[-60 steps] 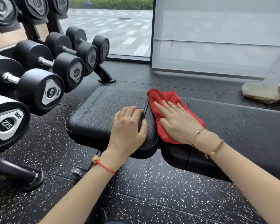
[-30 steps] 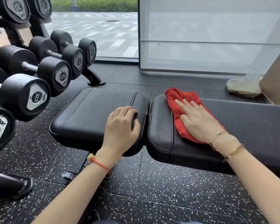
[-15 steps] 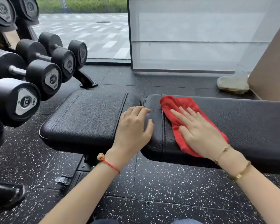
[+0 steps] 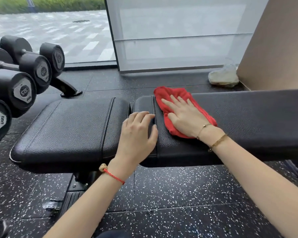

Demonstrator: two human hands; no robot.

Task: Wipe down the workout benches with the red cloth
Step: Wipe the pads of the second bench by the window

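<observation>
A black padded workout bench lies across the view, with a short seat pad (image 4: 67,127) on the left and a long back pad (image 4: 256,117) on the right. The red cloth (image 4: 172,95) is spread on the left end of the back pad. My right hand (image 4: 186,117) presses flat on the cloth with fingers spread, covering its near half. My left hand (image 4: 138,134) rests palm down over the gap between the two pads, its fingertips on the back pad's end, and holds nothing.
A rack of black dumbbells (image 4: 24,90) stands at the left, close to the seat pad. A clear plastic bag (image 4: 224,78) lies on the floor behind the bench, beside a brown wall panel (image 4: 279,48). Speckled rubber floor (image 4: 170,194) runs in front of the bench.
My left hand has slid right from the seat pad onto the gap and the back pad's end. My right hand has kept the cloth on the back pad's left end, shifting it slightly.
</observation>
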